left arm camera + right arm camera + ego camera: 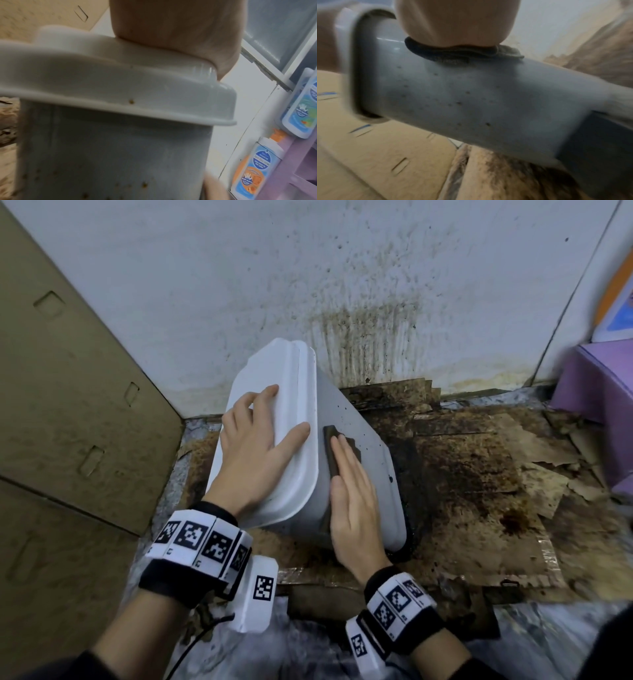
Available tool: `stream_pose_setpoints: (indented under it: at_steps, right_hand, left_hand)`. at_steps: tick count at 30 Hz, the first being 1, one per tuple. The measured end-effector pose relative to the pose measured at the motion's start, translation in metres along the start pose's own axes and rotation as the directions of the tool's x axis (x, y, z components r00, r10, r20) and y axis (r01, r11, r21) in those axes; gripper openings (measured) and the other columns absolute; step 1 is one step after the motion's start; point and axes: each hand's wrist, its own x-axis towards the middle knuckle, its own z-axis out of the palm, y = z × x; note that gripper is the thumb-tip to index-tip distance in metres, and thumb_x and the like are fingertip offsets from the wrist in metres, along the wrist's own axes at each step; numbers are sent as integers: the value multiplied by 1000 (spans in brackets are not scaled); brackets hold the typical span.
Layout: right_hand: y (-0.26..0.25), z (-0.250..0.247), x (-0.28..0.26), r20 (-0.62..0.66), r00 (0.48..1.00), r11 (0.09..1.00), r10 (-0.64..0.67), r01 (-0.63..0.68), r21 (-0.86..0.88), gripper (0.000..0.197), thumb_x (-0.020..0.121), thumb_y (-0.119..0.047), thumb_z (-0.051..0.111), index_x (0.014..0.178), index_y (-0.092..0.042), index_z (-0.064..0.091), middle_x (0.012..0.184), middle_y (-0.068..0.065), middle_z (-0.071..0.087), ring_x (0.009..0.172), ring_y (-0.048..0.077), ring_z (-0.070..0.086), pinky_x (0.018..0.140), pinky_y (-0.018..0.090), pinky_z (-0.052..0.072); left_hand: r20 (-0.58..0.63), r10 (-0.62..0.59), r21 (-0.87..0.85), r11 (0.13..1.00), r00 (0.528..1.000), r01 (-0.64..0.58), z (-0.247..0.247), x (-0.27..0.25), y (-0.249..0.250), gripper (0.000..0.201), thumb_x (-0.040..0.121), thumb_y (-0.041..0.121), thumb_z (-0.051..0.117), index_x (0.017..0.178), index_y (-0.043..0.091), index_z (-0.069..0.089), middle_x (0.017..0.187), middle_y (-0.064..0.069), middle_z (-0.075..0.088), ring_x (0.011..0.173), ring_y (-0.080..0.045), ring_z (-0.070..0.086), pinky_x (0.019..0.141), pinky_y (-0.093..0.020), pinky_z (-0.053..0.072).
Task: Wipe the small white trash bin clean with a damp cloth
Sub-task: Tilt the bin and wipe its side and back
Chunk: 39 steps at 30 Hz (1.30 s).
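The small white trash bin (363, 446) leans tilted against the stained floor, its lid (298, 371) up and to the left. Brown specks dot its side (471, 101). My left hand (253, 446) lies spread over the lid with straight fingers, the thumb along the lid's edge; the left wrist view shows the palm (171, 27) resting on the lid (120, 86). A dark folded cloth (330, 446) lies on the bin's upper side wall. Flat on top of it, my right hand (352, 494) presses it down, and the cloth (453, 56) shows under the palm (453, 23).
A large cardboard box (61, 405) stands close on the left. The white wall (359, 330) behind is streaked brown. Stained, torn cardboard (472, 474) covers the floor to the right. A purple shelf (599, 385) at the far right holds soap bottles (302, 108).
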Motion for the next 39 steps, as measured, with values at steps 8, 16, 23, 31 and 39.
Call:
stream_pose_setpoints:
  at_steps: [8,16,23,31,39]
  right_hand:
    - [85,-17,-25,15,915,914,404,-404,20,58,103,-51,18,161,-45,19,173,-15,10,157,-4,5,131,42,9]
    - [66,-7,-19,-1,890,885,456,-453,-105,56,108,-37,15,163,-27,15,170,-8,6,159,12,3,130,34,-3]
    - [-5,9,-4,61,953,954,298,-300,25,59,104,-40,16,164,-40,15,172,-18,4,157,-4,-3,130,34,-3]
    - [-8,3,-3,92,995,997,35,-29,-73,52,112,-39,26,164,-37,22,172,-16,19,158,3,11,130,40,14]
    - [81,-14,-22,7,936,936,352,-352,12,56,103,-54,20,158,-48,27,171,-20,18,156,-4,10,131,44,11]
  left_hand:
    - [-6,-13,-38,999,1000,12,-3,-1,-5,77,86,66,44,154,35,24,152,4,23,142,-14,14,115,-40,14]
    - [-13,-27,-35,999,1000,26,-7,2,-18,81,82,70,43,153,36,26,151,4,27,139,-15,19,108,-35,15]
    - [-19,-7,-21,1000,1000,6,-5,2,-20,78,84,67,43,153,34,26,151,2,28,139,-17,20,109,-36,16]
    - [-23,-15,-39,999,1000,14,-6,2,-21,81,81,69,42,153,34,26,151,2,28,141,-17,19,114,-39,17]
    - [-16,-7,-57,998,1000,6,-7,1,-18,76,85,66,44,152,36,26,149,5,27,139,-16,20,108,-35,15]
